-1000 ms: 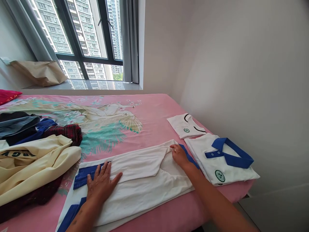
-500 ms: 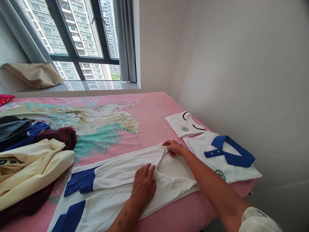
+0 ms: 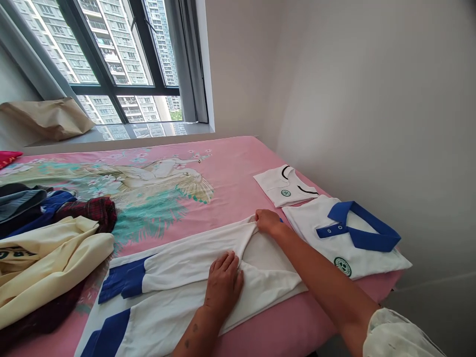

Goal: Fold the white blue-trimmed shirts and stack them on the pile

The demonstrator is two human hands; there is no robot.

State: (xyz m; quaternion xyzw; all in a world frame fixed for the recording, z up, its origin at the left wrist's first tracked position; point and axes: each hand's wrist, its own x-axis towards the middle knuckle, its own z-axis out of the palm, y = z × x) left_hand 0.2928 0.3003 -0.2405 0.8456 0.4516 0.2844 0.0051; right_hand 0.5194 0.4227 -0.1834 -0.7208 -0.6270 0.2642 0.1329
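Observation:
A white long-sleeved garment with blue cuffs [image 3: 178, 263] lies spread on the bed, both sleeves folded over it toward the left. My left hand [image 3: 223, 282] rests flat on it near the middle, fingers extended. At the garment's far right corner, my right hand [image 3: 267, 220] has its fingers curled closed on the edge of the white cloth. Just right of that hand is a folded white polo shirt [image 3: 308, 223] with a blue collar and a round green badge. Behind it lies a folded white shirt [image 3: 273, 186] with black trim.
A pink bedsheet [image 3: 238, 168] with a bird print covers the bed. At left sits a heap of clothes, with a cream garment [image 3: 63, 253] and a red plaid one [image 3: 100, 210]. A brown paper bag [image 3: 48, 119] rests on the windowsill. The wall [image 3: 353, 99] borders the right side.
My right hand's fingers have curled in more tightly at the garment's corner. My left hand stays on the cloth. The view has shifted slightly.

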